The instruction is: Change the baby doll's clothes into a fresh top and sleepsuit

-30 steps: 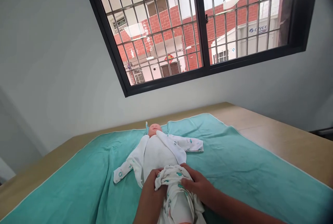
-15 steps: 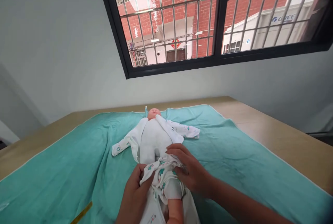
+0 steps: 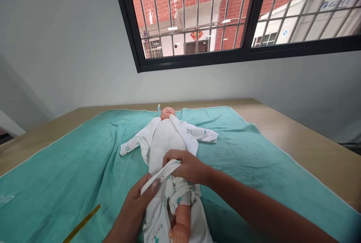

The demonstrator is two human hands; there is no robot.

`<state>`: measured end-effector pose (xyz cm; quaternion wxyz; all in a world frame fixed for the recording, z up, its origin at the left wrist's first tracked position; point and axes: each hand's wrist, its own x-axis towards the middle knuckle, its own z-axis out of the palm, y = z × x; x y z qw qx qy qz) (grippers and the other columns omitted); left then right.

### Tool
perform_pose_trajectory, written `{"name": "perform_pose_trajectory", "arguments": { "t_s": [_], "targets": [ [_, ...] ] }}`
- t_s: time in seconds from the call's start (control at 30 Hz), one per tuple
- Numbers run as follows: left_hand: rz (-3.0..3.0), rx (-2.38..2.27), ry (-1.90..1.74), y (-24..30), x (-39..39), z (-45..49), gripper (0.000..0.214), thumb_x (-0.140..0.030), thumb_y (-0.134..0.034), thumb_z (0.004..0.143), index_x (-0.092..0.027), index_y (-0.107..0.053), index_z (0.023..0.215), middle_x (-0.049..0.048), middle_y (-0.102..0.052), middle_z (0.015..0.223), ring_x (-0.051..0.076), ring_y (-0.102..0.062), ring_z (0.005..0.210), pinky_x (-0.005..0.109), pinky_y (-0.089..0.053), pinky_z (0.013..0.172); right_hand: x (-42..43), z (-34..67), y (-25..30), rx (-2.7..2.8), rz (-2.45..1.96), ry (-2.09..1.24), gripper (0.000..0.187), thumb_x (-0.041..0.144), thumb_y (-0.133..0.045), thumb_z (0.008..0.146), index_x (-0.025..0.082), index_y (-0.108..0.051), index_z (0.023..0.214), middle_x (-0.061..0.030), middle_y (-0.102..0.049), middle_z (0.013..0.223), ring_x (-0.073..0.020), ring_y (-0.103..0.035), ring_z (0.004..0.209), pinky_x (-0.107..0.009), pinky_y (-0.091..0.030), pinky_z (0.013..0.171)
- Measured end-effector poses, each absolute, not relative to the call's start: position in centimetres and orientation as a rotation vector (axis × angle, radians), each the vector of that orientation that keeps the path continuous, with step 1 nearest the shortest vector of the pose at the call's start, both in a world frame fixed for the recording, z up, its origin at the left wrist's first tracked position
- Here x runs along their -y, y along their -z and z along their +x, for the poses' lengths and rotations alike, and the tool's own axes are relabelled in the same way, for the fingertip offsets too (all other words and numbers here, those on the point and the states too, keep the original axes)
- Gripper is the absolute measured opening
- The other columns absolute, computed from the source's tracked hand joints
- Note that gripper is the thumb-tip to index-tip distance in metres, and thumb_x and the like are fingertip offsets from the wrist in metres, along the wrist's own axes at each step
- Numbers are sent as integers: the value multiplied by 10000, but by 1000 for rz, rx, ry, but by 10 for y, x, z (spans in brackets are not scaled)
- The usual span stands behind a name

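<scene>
A baby doll [image 3: 168,113] lies on its back with its head at the far end, in a white top [image 3: 167,137] with printed sleeves. Both my hands grip white printed baby pants [image 3: 180,190], drawn partway up the doll's leg [image 3: 182,218]. My left hand [image 3: 138,199] pinches the pants' edge between thumb and fingers, left of the legs. Closed on the same edge, my right hand [image 3: 187,166] is over the doll's lower body. The edge stretches taut between them. One bare foot pokes out near the bottom; the other leg is hidden by cloth.
A teal blanket [image 3: 84,160] with some creases covers much of the wooden table [image 3: 282,134]. A yellow strip [image 3: 81,223] lies on it at the lower left. Behind the table are a grey wall [image 3: 70,47] and a barred window [image 3: 194,60].
My right hand has moved left from the doll's right-side leg to the pants' edge. My left hand has shifted slightly left, and the edge is now stretched between both hands. The view has tilted down.
</scene>
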<state>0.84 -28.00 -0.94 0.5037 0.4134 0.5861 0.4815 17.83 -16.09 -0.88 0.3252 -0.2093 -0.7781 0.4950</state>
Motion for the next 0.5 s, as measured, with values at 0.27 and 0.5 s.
{"name": "perform_pose_trajectory", "arguments": {
  "t_s": [0.27,0.5],
  "targets": [
    [1466,-1355,-620,-30,260,-5,317,-457,-605,816,-182,-616,974,4,-639,869,168,-561,785,237,-435,651,152,188,14,1919,-619,-1398,120,75,-547,639,164,-557,719,25,-564,725,-116,-500,681,-223,-395,622],
    [1786,-1473,-735,-69,241,9,212,-367,-511,861,-199,-641,874,-10,-659,883,180,-572,826,259,-413,701,155,205,-26,2345,-480,-1499,285,200,-630,755,199,-600,1038,2,-617,991,-172,-555,902,-257,-423,751]
  ]
}}
